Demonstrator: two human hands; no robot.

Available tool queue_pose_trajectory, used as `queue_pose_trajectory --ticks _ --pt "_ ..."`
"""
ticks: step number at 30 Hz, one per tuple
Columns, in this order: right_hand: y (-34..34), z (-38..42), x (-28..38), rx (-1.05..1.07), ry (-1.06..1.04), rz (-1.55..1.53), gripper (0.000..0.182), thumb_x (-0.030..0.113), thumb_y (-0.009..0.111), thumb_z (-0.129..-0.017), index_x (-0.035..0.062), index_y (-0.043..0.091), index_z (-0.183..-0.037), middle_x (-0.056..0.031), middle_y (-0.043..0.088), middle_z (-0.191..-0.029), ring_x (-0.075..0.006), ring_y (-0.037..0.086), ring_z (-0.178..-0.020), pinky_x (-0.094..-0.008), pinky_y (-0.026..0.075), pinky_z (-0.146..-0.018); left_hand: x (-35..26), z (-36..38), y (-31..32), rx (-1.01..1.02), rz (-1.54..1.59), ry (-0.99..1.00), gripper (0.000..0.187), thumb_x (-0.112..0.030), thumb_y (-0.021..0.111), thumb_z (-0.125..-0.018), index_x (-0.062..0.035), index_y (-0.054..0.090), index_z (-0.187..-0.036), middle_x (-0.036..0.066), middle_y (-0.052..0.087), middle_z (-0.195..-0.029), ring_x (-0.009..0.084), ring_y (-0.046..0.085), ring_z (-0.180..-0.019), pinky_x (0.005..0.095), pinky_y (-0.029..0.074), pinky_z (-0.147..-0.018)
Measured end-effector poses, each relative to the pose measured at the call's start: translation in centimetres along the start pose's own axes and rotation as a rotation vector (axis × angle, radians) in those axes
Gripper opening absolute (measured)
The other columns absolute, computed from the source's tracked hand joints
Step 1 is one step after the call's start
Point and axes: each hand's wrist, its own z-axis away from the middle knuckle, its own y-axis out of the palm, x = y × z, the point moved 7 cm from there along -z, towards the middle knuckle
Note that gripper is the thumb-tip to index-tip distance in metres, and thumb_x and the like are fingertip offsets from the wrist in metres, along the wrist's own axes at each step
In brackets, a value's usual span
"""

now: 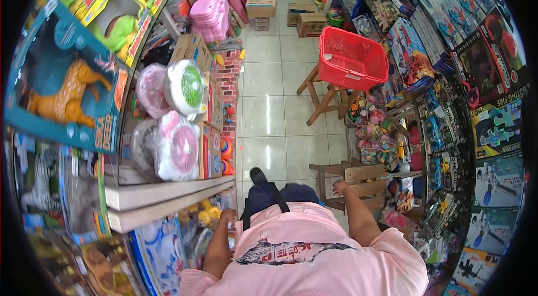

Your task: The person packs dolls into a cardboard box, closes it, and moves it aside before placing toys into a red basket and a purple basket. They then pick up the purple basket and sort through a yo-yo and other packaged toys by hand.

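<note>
Low in the view, my left hand [228,216] hangs beside my body, near a shelf edge and a yellow toy [209,212]; its fingers are too small to make out. My right hand [340,187] is held out over the side of a wooden chair [364,173], with its fingers partly spread and nothing seen in them. Whether it touches the chair is unclear. Farther ahead on the right, a red plastic basket [353,59] rests on a wooden stool [324,94].
Left shelves hold wrapped fans [179,147], a boxed deer toy [67,86] and pink plastic items [209,13]. Boxed toys [412,52] line the right side. A tiled aisle [262,111] runs between them, with cardboard boxes [261,4] at its far part.
</note>
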Motion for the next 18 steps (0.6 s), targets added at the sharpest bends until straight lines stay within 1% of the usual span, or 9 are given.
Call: queue_pose_trajectory --ticks 1,2,3,5,7,10,12,16,18 --pt "0.3 1.5 1.4 -0.035 0.033 -0.126 0.032 0.028 0.049 -0.094 0.006 0.06 -0.115 -0.0126 0.071 -0.104 -0.0263 0.071 -0.074 -0.0406 0.054 -0.06 -1.7 -0.6 -2.5 -0.139 -0.297 0.125 0.024 -0.02 0.051 -0.09 -0.0052 0.069 -0.096 0.011 0.069 -0.087 0.0259 0.068 -0.074 0.041 0.056 -0.067" --pt "1.0 0.8 1.8 -0.038 0.041 -0.146 0.032 0.028 0.049 -0.094 0.006 0.06 -0.115 -0.0126 0.071 -0.104 -0.0263 0.071 -0.074 -0.0406 0.054 -0.06 -3.9 -1.2 -4.3 -0.276 -0.592 0.256 0.027 -0.022 0.049 -0.091 -0.0051 0.07 -0.093 0.012 0.07 -0.087 0.0265 0.069 -0.078 0.0408 0.056 -0.07" --pt "1.6 -0.8 1.8 -0.059 0.0 -0.202 0.032 0.027 0.048 -0.094 0.0064 0.059 -0.116 -0.0123 0.07 -0.103 -0.0258 0.07 -0.072 -0.0399 0.054 -0.059 -6.2 0.2 -5.6 -0.284 -0.162 -0.001 0.031 -0.026 0.048 -0.093 -0.0041 0.07 -0.096 0.014 0.071 -0.087 0.0274 0.07 -0.086 0.0417 0.055 -0.074" --pt "2.3 -1.3 2.9 -0.118 -0.087 -0.35 0.033 0.025 0.047 -0.094 0.0084 0.058 -0.119 -0.0119 0.069 -0.102 -0.0248 0.07 -0.072 -0.0376 0.053 -0.058 -9.2 -1.9 -8.0 -0.301 -0.266 0.041 0.032 -0.029 0.051 -0.092 -0.0035 0.069 -0.097 0.015 0.071 -0.087 0.0272 0.07 -0.084 0.0421 0.054 -0.074" --pt "3.1 0.9 4.5 -0.098 -0.045 -0.414 0.032 0.025 0.047 -0.093 0.0092 0.058 -0.119 -0.011 0.069 -0.098 -0.0244 0.07 -0.071 -0.0372 0.053 -0.057 -11.5 -3.3 -9.5 -0.318 -0.361 0.086 0.034 -0.032 0.053 -0.091 -0.0029 0.069 -0.098 0.016 0.071 -0.086 0.027 0.07 -0.082 0.0425 0.054 -0.073" --pt "3.2 2.2 5.4 -0.054 -0.008 -0.434 0.031 0.025 0.049 -0.093 0.0105 0.059 -0.119 -0.0091 0.069 -0.093 -0.0239 0.07 -0.07 -0.0367 0.053 -0.056 -15.4 -4.4 -11.0 -0.308 -0.224 0.13 0.035 -0.035 0.057 -0.089 -0.0029 0.07 -0.093 0.016 0.071 -0.086 0.0271 0.07 -0.08 0.0414 0.053 -0.074" --pt "3.1 2.1 5.2 -0.032 0.003 -0.404 0.031 0.025 0.05 -0.093 0.011 0.059 -0.119 -0.008 0.068 -0.09 -0.0238 0.07 -0.07 -0.0367 0.053 -0.056 -16.3 -4.5 -11.7 -0.314 -0.057 0.035 0.036 -0.037 0.057 -0.089 -0.0031 0.07 -0.093 0.016 0.071 -0.084 0.0275 0.069 -0.081 0.04 0.052 -0.075" --pt "2.0 1.2 4.1 -0.047 0.108 -0.405 0.032 0.028 0.05 -0.095 0.012 0.06 -0.121 -0.0078 0.07 -0.094 -0.0235 0.07 -0.072 -0.0394 0.053 -0.059 -17.9 -8.0 -13.9 -0.218 -0.149 0.059 0.038 -0.037 0.056 -0.09 -0.0012 0.07 -0.09 0.019 0.071 -0.091 0.0307 0.068 -0.088 0.0409 0.052 -0.079" --pt "0.9 0.3 5.1 -0.031 0.131 -0.401 0.033 0.029 0.05 -0.096 0.0126 0.059 -0.123 -0.008 0.071 -0.097 -0.0234 0.071 -0.074 -0.0403 0.054 -0.061 -21.1 -8.3 -14.9 -0.212 -0.626 0.197 0.04 -0.037 0.054 -0.091 -0.0007 0.07 -0.09 0.025 0.068 -0.102 0.033 0.067 -0.092 0.0415 0.052 -0.083"
